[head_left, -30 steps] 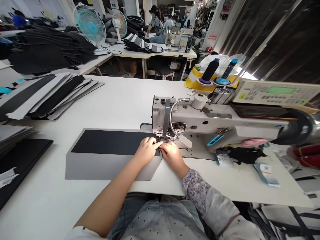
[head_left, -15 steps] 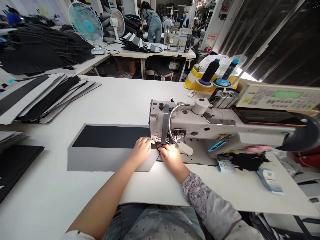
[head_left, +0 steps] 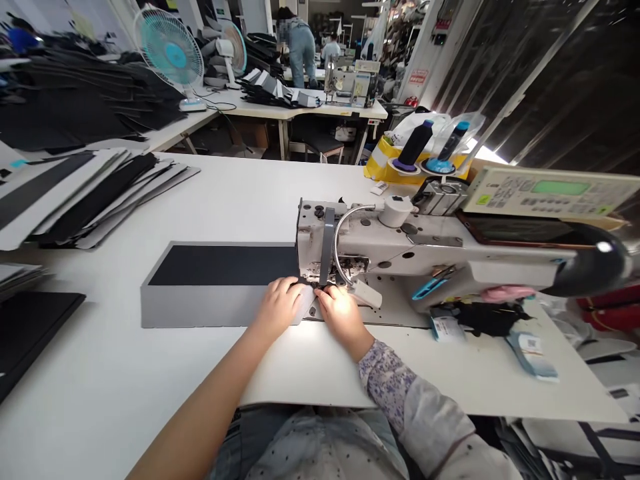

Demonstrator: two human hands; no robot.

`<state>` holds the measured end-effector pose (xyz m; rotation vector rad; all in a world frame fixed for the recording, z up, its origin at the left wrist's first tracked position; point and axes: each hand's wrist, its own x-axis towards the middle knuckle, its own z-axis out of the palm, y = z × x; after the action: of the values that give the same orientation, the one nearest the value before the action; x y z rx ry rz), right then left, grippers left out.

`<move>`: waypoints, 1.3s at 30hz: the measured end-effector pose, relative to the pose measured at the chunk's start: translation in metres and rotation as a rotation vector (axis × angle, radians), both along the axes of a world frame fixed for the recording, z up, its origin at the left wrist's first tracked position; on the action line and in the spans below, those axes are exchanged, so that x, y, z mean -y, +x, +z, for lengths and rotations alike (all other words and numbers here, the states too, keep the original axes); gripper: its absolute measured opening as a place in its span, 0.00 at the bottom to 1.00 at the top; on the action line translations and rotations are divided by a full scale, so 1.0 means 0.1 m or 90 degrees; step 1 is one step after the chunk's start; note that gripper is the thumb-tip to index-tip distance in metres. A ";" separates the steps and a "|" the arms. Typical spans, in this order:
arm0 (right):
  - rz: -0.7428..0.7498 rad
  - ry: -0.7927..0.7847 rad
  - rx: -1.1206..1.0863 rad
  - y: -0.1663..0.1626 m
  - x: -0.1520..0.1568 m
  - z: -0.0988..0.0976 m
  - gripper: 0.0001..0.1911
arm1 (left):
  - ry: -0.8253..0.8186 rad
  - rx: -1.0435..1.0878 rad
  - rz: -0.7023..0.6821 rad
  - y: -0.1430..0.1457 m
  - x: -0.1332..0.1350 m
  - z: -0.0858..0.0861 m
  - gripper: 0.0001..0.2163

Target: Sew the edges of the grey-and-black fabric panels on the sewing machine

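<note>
A grey fabric panel (head_left: 200, 308) with a black strip (head_left: 220, 265) along its upper part lies flat on the table, its right end under the head of a sewing machine (head_left: 390, 243). My left hand (head_left: 280, 307) rests on the panel just left of the needle area, its fingers stretched over the fabric. Close by on the right, my right hand (head_left: 343, 312) has thumb and fingertips drawn together at the panel's edge in front of the needle area. The needle and the exact grip are hidden by the fingers and the machine's parts.
Stacked cut panels (head_left: 115, 200) and a black folded piece (head_left: 35, 333) lie at left. Thread cones (head_left: 415, 147) stand behind the machine, beside a control panel (head_left: 555, 190). Blue snips (head_left: 430, 287) rest on the machine. Fans (head_left: 173, 57) and a person (head_left: 303, 50) are farther back.
The panel has shifted right and slightly away from me, squaring up under the machine head. My left hand has slid a little left; my right hand stays beside the needle area.
</note>
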<state>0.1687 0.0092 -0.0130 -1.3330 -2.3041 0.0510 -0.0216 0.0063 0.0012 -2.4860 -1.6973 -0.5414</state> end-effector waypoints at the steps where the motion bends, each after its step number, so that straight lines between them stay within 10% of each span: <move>1: 0.000 0.005 0.002 0.00 0.00 0.00 0.16 | 0.004 0.000 0.021 -0.02 0.10 -0.01 0.12; 18: -0.172 -0.027 -0.037 -0.26 -0.01 0.02 0.10 | -0.086 -0.081 0.063 0.13 0.34 0.20 0.13; 30: -0.078 -0.005 -0.019 -0.29 0.16 0.00 0.10 | -0.052 -0.047 0.031 0.21 0.22 0.10 0.16; 39: -0.088 -0.003 -0.190 0.46 0.53 0.17 0.09 | 0.021 -0.001 0.030 -0.14 -0.07 0.07 0.13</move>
<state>0.2143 -0.0441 0.0039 -1.3814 -1.9611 0.1973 -0.0354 0.0137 0.0082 -2.4176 -1.7272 -0.5573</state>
